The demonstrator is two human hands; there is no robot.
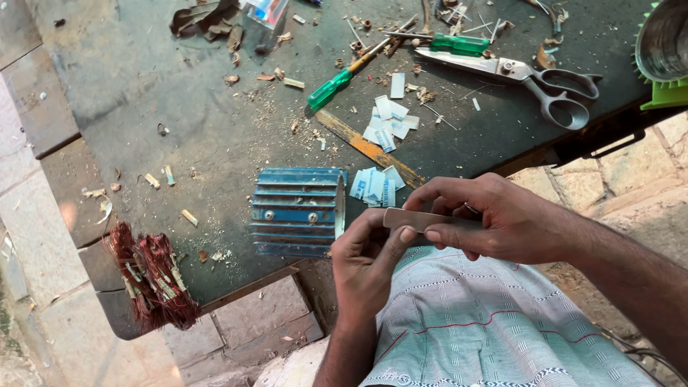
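Observation:
Both my hands hold one small flat grey-brown strip (419, 218) over my lap, near the table's front edge. My left hand (367, 261) pinches its left end from below, thumb on top. My right hand (487, 218) grips the right part with fingers curled over it. Just left of my hands a blue finned metal motor housing (297, 211) lies on the dark table (179, 107). A small stack of pale blue-white paper slips (374, 186) rests beside it.
Large scissors (534, 79) and two green-handled screwdrivers (333, 87) (448, 43) lie at the back. More paper slips (387, 122), a rusty flat bar (369, 149) and scraps litter the table. A bundle of copper wire (150, 276) hangs at the front left corner. Paved floor below.

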